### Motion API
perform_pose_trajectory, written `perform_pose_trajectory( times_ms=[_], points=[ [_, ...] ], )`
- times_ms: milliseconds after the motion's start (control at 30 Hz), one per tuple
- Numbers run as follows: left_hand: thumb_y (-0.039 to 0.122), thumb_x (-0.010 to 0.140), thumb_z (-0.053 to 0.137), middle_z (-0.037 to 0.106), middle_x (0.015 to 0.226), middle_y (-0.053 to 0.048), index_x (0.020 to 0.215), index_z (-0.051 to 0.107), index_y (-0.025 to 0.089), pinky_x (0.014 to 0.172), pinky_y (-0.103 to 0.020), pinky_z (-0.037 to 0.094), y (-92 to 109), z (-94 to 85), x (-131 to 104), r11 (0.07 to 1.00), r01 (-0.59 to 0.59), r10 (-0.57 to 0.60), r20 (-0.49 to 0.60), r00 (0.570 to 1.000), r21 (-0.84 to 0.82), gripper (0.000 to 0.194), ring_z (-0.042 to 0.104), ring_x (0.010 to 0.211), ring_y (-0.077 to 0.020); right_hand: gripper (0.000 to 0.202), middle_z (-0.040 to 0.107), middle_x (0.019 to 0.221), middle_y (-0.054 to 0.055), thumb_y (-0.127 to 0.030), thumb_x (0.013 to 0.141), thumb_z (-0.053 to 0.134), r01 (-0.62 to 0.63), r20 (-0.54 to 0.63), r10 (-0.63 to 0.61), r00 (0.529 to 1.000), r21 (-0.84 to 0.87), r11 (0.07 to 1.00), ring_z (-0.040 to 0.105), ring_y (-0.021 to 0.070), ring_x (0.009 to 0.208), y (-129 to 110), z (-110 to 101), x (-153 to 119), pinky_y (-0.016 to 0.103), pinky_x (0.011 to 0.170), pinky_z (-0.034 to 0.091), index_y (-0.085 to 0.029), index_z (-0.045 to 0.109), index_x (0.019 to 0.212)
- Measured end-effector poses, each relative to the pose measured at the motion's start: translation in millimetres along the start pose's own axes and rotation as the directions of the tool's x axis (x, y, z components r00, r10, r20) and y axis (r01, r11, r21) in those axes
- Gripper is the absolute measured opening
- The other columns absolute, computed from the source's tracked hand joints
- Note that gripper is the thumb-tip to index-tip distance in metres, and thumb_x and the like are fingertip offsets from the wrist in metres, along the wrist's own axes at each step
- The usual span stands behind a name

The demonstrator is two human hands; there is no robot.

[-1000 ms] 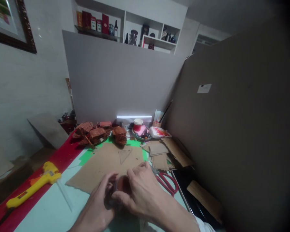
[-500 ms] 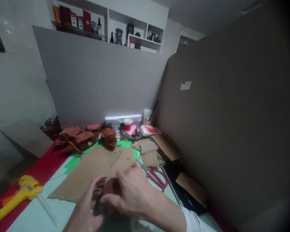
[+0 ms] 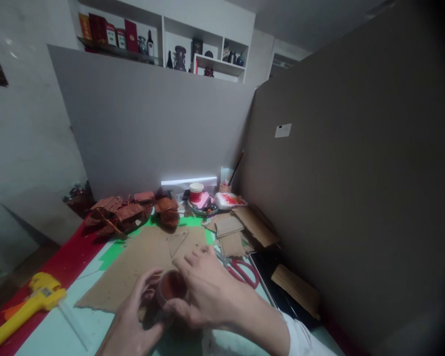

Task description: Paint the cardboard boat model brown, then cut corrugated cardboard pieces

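Low in the middle of the view, a small round reddish-brown container [image 3: 171, 287] with a pale rim sits between my two hands. My left hand [image 3: 135, 311] curls around its left side, with the fingers bent and the thumb below. From the right, my right hand [image 3: 207, 289] closes over its edge, its thumb along the near rim and its fingers bent on the far side. The underside is hidden by my hands and shadow. Behind them lies a flat cardboard sheet [image 3: 133, 262] with a clear set square [image 3: 177, 242] on it. Red-handled scissors [image 3: 241, 272] lie beyond my right wrist.
A yellow glue gun [image 3: 40, 296] lies at the left. Brown ridged model pieces [image 3: 129, 212] stand at the back left. A paper cup [image 3: 196, 192], cardboard scraps [image 3: 230, 232] and a black panel [image 3: 278, 296] are behind and right. Grey boards [image 3: 163, 118] wall off the table.
The round container has tilted so its reddish-brown top shows more. My right hand has shifted slightly, its fingers spreading a little over the rim. The view has moved slightly.
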State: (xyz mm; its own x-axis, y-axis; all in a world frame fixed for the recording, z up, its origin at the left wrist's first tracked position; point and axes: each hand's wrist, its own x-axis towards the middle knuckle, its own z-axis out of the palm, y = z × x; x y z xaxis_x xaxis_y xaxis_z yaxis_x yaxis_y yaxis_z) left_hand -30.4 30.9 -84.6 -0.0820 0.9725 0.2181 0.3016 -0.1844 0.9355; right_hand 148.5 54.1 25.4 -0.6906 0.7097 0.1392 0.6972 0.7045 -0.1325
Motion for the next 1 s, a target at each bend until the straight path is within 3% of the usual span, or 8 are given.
perform_pose_trajectory(
  times_ms=[167, 333, 400, 533, 700, 1000],
  points=[
    [0.04, 0.073, 0.069, 0.068, 0.116, -0.011, 0.123, 0.05, 0.022, 0.085, -0.034, 0.057, -3, 4.3, -3, 1.0, -0.021, 0.021, -0.017, 1.0, 0.001, 0.056, 0.068, 0.105, -0.0262, 0.035, 0.065, 0.089, 0.006, -0.053, 0.087, 0.059, 0.06, -0.014, -0.06, 0.998, 0.049, 0.997, 0.058, 0.0232, 0.081, 2, 5, 1, 0.042, 0.084, 0.043, -0.019, 0.058, 0.097],
    [0.041, 0.073, 0.067, 0.066, 0.121, -0.011, 0.125, 0.05, 0.023, 0.088, -0.038, 0.058, -9, 5.1, -6, 0.999, -0.027, 0.029, -0.082, 0.996, 0.028, 0.057, 0.065, 0.114, -0.0292, 0.04, 0.067, 0.073, 0.009, -0.053, 0.093, 0.047, -0.236, 0.001, 0.236, 0.972, 0.077, 0.969, 0.059, 0.0221, 0.066, -15, 19, 10, 0.04, 0.076, 0.041, -0.017, 0.06, 0.081],
    [0.041, 0.073, 0.067, 0.066, 0.121, -0.012, 0.125, 0.049, 0.023, 0.089, -0.039, 0.057, -9, 5.1, -6, 0.999, -0.01, 0.014, -0.09, 0.996, 0.048, 0.058, 0.064, 0.116, -0.0301, 0.049, 0.065, 0.067, 0.01, -0.06, 0.093, 0.044, -0.289, 0.01, 0.289, 0.957, 0.063, 0.955, 0.059, 0.0229, 0.062, -18, 18, 12, 0.04, 0.072, 0.04, -0.017, 0.06, 0.074],
    [0.032, 0.072, 0.067, 0.067, 0.119, -0.012, 0.128, 0.044, 0.021, 0.09, -0.038, 0.057, -5, 3.7, -6, 1.0, -0.012, 0.012, 0.008, 1.0, -0.006, 0.061, 0.064, 0.115, -0.0282, 0.062, 0.065, 0.072, 0.009, -0.075, 0.09, 0.04, -0.192, 0.019, 0.192, 0.981, 0.016, 0.981, 0.06, 0.0246, 0.069, -9, 5, 7, 0.041, 0.077, 0.04, -0.017, 0.06, 0.077],
    [0.027, 0.079, 0.066, 0.061, 0.129, -0.013, 0.133, 0.036, 0.023, 0.1, -0.038, 0.052, 4, -3.3, -5, 1.0, 0.027, -0.025, 0.196, 0.98, -0.006, 0.063, 0.061, 0.119, -0.0242, 0.041, 0.062, 0.09, 0.005, -0.061, 0.092, 0.052, 0.007, 0.062, -0.014, 0.998, 0.1, 0.995, 0.055, 0.0222, 0.082, 5, -4, -2, 0.041, 0.084, 0.039, -0.021, 0.055, 0.095],
    [0.026, 0.082, 0.064, 0.058, 0.132, -0.012, 0.133, 0.036, 0.025, 0.101, -0.039, 0.052, -5, -6.6, -9, 0.998, -0.013, 0.003, 0.144, 0.99, 0.069, 0.058, 0.061, 0.116, -0.0229, 0.028, 0.057, 0.084, 0.005, -0.045, 0.088, 0.059, -0.051, 0.018, 0.05, 0.999, 0.122, 0.991, 0.048, 0.0199, 0.077, -8, 14, 3, 0.036, 0.076, 0.037, -0.018, 0.052, 0.087]
  ],
)
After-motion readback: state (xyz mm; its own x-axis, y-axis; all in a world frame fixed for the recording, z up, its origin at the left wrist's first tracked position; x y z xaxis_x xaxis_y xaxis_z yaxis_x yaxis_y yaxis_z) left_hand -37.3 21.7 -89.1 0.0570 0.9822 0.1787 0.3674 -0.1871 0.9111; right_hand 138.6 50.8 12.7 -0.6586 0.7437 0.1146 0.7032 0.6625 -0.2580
